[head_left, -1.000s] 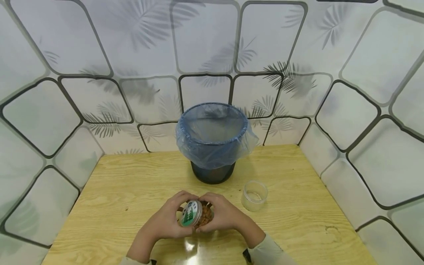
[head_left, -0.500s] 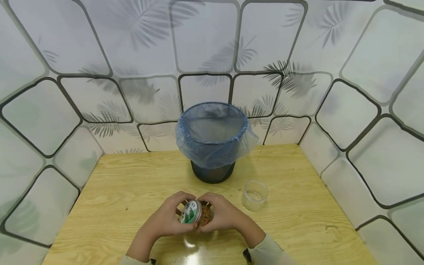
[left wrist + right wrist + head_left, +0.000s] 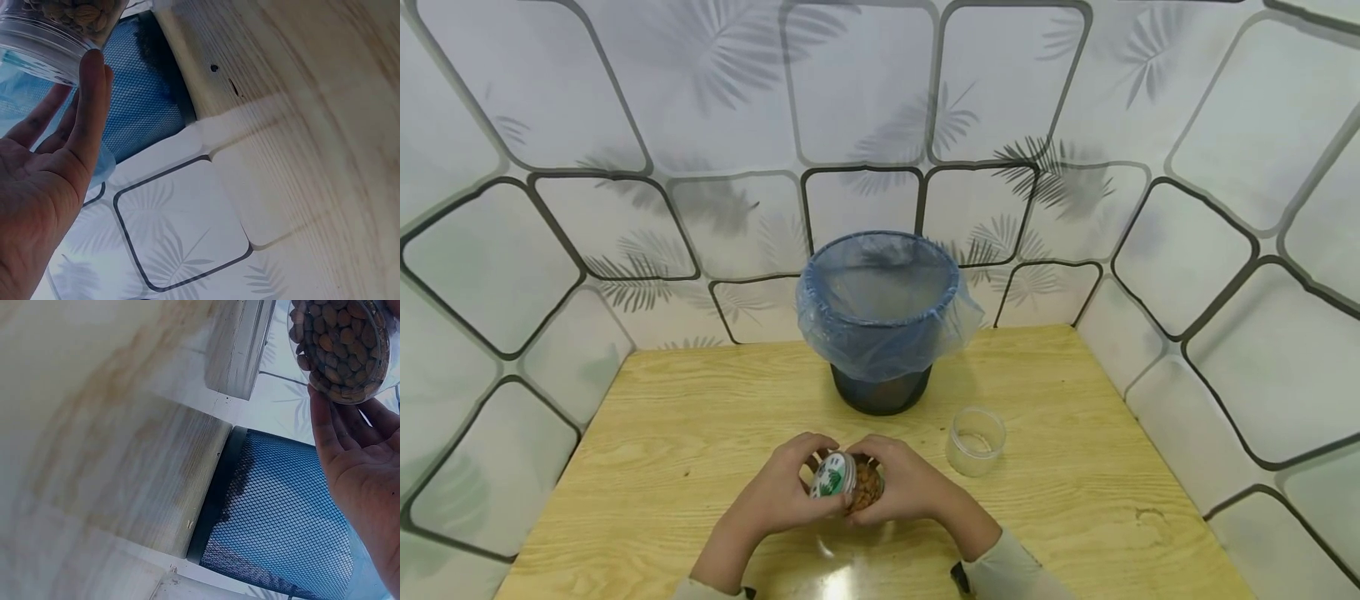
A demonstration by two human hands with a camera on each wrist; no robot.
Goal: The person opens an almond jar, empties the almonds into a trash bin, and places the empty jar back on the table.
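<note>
A clear plastic jar [image 3: 868,487] of brown nuts that look like almonds is held between both hands over the near part of the table, tilted so its lid [image 3: 830,475] faces left. My left hand [image 3: 786,492] grips the lid, white and green on top, with thumb and fingers round its rim. Around the jar's body my right hand [image 3: 904,485] curls from the other side. The left wrist view shows fingertips against the ridged lid [image 3: 47,44]. In the right wrist view, almonds [image 3: 340,350] fill the jar's bottom above the right fingers. The lid is on the jar.
Behind the hands stands a dark mesh wastebasket [image 3: 880,396] with a blue plastic liner [image 3: 883,350] folded over its rim. A clear round container [image 3: 976,450] without a lid sits to the right on the wooden table [image 3: 700,417]. Patterned panels [image 3: 865,92] enclose the back and sides.
My left thumb has shifted up across the lid, and the lid's printed face has turned a little. The right hand keeps its grip in the same place.
</note>
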